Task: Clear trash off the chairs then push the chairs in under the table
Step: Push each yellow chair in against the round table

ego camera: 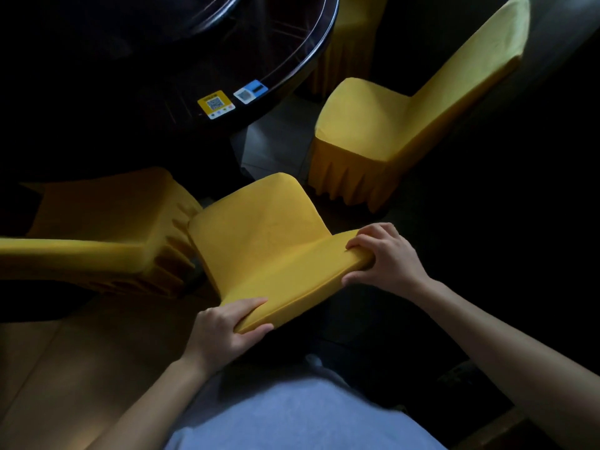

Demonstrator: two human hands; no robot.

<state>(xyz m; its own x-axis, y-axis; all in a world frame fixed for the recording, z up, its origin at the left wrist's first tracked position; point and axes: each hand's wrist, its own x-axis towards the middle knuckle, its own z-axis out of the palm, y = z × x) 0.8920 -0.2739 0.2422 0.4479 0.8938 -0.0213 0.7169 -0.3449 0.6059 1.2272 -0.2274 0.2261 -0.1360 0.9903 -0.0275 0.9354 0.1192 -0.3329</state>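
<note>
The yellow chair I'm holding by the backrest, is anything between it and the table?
Nothing visible. Both the left hand and right hand grip the yellow chair, and only bare floor shows between its seat and the table. Under the table is too dark to judge.

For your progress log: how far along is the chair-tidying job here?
Done: no trash shows on the visible seats. In hand: left hand and right hand grip the middle yellow fabric-covered chair by its back. Left: it and the right yellow chair sit outside the dark round table.

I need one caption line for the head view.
Both hands, left and right, grip the yellow fabric-covered chair's backrest beside the dark round table.
</note>
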